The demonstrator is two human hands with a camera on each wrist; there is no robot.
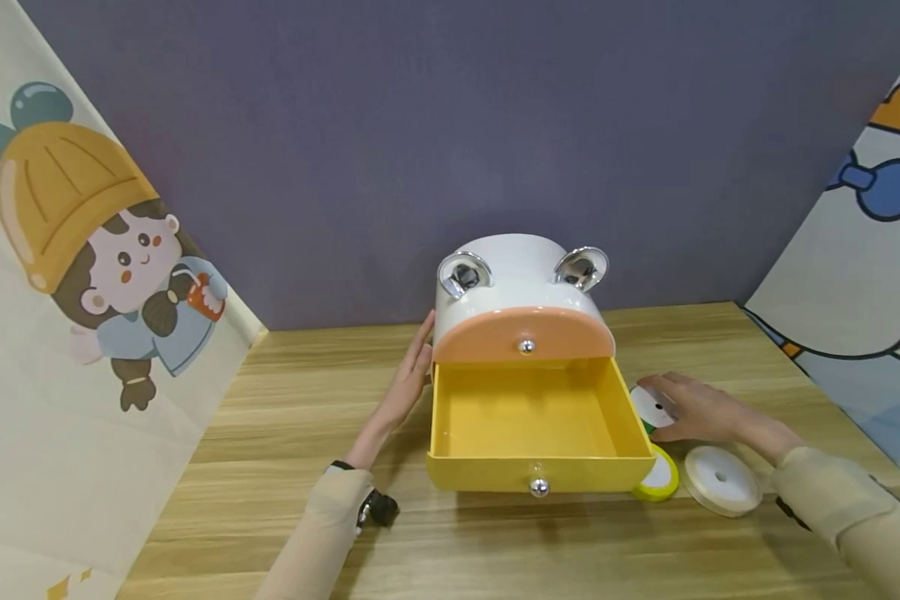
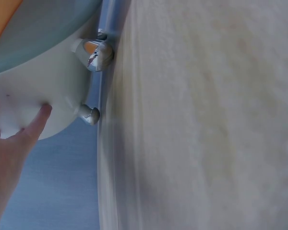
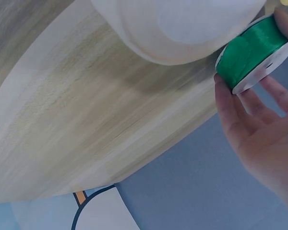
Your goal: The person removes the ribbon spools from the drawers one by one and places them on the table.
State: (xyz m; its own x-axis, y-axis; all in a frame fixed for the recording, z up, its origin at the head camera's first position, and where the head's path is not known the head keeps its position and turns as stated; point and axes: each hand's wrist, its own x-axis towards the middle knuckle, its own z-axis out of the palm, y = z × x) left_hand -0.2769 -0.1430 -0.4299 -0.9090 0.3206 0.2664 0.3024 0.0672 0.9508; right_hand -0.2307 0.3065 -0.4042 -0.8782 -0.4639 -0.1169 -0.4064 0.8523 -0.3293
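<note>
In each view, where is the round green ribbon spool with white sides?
Head: the spool is right of the yellow plastic drawer, partly covered by the right hand.
Left wrist: not visible.
Right wrist: upper right, in that hand.
Shared landmark: the light-brown wood-grain tabletop.

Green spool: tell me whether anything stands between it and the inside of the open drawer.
Yes, the right wall of the drawer: the green spool, held in the right grip, is just outside it. Nothing visible covers the pulled-out part from above.
</note>
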